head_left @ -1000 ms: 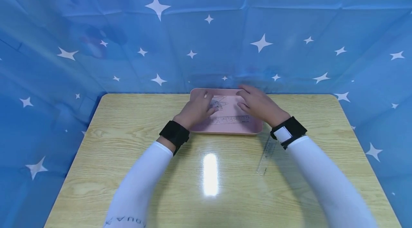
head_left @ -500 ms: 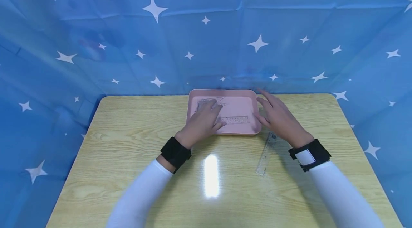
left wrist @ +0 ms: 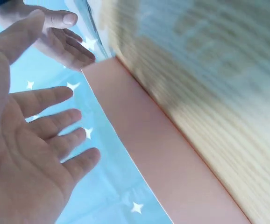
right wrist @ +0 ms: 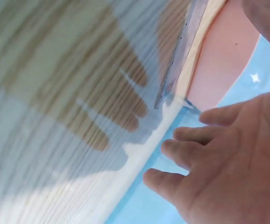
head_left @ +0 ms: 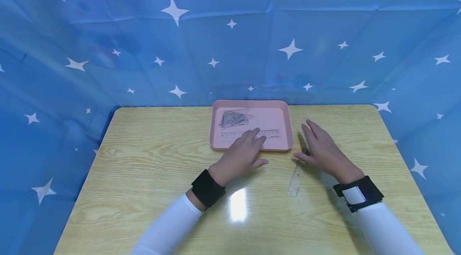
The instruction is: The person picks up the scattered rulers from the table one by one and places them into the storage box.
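Observation:
My left hand [head_left: 242, 154] hovers over the front edge of a pink tray [head_left: 268, 111], its fingers spread and holding nothing. In the left wrist view the same hand [left wrist: 37, 149] is seen from the palm side, beside the tray's outer wall [left wrist: 139, 121]. Inside the tray lie a clear protractor [head_left: 234, 119], overlapping see-through triangular pieces at the left, and a clear ruler [head_left: 270, 133] partly hidden by my left fingers. My right hand [head_left: 325, 151], fingers extended, is above the far end of another clear ruler [head_left: 295, 181] that lies slanted on the table; the right wrist view shows this ruler [right wrist: 181, 51] apart from the fingers.
The wooden table [head_left: 155, 139] has rounded back corners and a glossy surface with a bright light reflection in front of the tray. Behind the tray hangs a blue cloth [head_left: 230, 47] with white stars, which also runs down both sides.
Both hands have come back from over the tray toward the front. The left has shifted slightly right; the right has moved right and nearer the ruler on the table, uncovering the tray's contents.

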### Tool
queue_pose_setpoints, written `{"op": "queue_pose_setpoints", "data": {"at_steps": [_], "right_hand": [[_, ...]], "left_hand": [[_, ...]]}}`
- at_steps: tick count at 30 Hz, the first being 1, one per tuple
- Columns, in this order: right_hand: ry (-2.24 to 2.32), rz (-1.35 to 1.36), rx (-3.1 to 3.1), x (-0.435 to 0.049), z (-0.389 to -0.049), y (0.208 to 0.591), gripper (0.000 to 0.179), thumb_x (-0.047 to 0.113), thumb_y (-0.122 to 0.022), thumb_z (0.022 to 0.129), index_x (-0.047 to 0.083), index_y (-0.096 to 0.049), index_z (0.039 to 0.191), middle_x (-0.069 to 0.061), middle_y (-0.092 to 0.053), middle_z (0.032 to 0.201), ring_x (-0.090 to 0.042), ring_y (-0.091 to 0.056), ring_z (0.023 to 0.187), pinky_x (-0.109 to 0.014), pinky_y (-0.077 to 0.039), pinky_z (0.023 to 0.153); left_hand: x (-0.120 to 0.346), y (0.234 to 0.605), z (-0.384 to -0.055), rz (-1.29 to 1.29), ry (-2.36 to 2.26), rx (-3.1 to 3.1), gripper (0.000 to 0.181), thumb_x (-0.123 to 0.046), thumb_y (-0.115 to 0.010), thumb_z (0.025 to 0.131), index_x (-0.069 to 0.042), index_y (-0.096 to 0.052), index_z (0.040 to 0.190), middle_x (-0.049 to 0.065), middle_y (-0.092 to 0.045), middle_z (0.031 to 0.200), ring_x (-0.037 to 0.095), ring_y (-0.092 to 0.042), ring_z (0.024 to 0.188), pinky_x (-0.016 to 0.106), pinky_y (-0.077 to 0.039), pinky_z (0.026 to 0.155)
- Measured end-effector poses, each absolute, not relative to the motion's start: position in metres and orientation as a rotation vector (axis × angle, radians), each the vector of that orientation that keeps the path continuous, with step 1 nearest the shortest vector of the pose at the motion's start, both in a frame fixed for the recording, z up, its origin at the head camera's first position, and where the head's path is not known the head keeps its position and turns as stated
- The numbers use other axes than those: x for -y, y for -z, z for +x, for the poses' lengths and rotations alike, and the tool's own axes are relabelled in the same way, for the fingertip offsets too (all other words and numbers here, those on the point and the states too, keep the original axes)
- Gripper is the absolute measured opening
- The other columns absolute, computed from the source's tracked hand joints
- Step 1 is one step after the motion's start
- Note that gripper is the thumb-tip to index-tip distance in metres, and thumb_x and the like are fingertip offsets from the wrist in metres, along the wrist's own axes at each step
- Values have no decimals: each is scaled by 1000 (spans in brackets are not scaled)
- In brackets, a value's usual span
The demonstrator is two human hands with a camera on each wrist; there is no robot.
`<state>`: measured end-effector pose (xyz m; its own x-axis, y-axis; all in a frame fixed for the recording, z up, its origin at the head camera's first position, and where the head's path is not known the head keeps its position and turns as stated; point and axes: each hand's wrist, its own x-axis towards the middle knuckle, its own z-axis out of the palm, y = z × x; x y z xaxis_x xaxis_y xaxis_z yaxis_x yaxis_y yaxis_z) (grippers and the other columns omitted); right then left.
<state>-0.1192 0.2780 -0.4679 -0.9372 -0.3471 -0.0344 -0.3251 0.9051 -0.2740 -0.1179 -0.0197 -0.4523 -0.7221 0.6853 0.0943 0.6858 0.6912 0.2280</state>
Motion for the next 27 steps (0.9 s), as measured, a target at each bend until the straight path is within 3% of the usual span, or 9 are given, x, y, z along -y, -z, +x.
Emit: {"op": "queue_pose_setpoints", "data": {"at_steps": [8, 14, 19, 27], "right_hand": [[450, -409, -2871, -279, -109, 474, 116, 52, -81, 85, -9, -17, 160, -35, -12, 166, -55, -16, 152, -71, -18, 120], [453, -357, -2809, -274, -100, 475, 123, 59, -81, 81, -9, -17, 160, -36, -13, 166, -55, -16, 152, -75, -15, 118], [423, -333, -2796, -271, -95, 476, 120, 59, -82, 80, -10, -23, 158, -37, -18, 164, -56, -20, 150, -77, -17, 115], [327, -345, -2811, -271, -89, 482, 109, 58, -79, 83, -8, -33, 156, -36, -24, 162, -57, -24, 149, -78, -21, 114]], "left_hand": [[9, 454, -104, -1276, 263, 2917, 82, -58, -63, 97, -5, -41, 156, 20, -30, 167, 39, -28, 155, 48, -31, 124], [2, 457, -90, -1418, 118, 2909, 84, -59, -60, 98, -6, -37, 159, 14, -22, 171, 30, -14, 160, 46, -23, 128], [-8, 455, -79, -1515, -3, 2865, 79, -60, -58, 98, -6, -44, 155, 14, -27, 169, 30, -17, 160, 44, -21, 128], [-22, 465, -67, -1613, -55, 2878, 81, -64, -60, 95, -10, -47, 154, 11, -42, 163, 30, -31, 155, 45, -30, 125]]}}
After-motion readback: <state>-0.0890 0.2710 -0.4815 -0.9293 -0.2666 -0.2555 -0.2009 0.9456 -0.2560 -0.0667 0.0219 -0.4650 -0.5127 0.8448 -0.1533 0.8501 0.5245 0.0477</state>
